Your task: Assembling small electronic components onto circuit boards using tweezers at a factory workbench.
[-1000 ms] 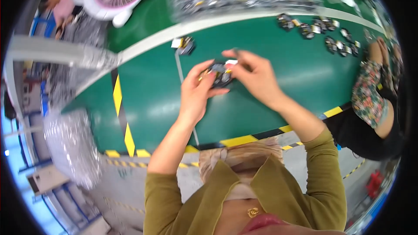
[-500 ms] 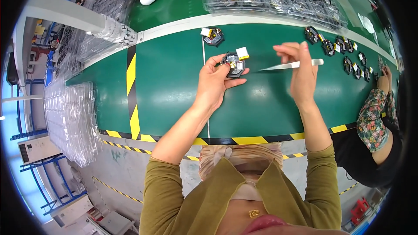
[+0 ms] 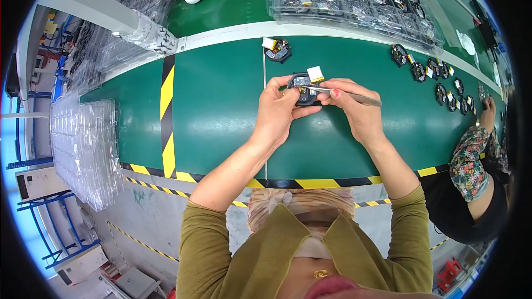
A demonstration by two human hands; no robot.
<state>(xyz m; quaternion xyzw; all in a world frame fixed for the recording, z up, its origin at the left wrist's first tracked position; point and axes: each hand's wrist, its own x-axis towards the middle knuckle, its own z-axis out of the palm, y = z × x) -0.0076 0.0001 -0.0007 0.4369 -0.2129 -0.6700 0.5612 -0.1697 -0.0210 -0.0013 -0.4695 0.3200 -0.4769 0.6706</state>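
Observation:
My left hand is closed round the edge of a black round electronic module, its thumb resting on the inner side. A small white battery pouch with a yellow end sticks up from the module's upper right. Between the thumb and fingers of my right hand are metal tweezers, slanting left. Their tip reaches over the module's inner parts; whether it touches them I cannot tell. Farther off, a similar module with a white-and-yellow battery lies on the green mat.
Clear plastic trays full of modules stand at the back. Several loose modules lie at the right, near another person's floral sleeve. Stacked transparent trays stand left, below a white post. Striped tape marks the table's front edge.
My right hand has come left and turned, bringing the tweezers from beside the module to over it. My left hand keeps its hold. The whole view has shifted slightly.

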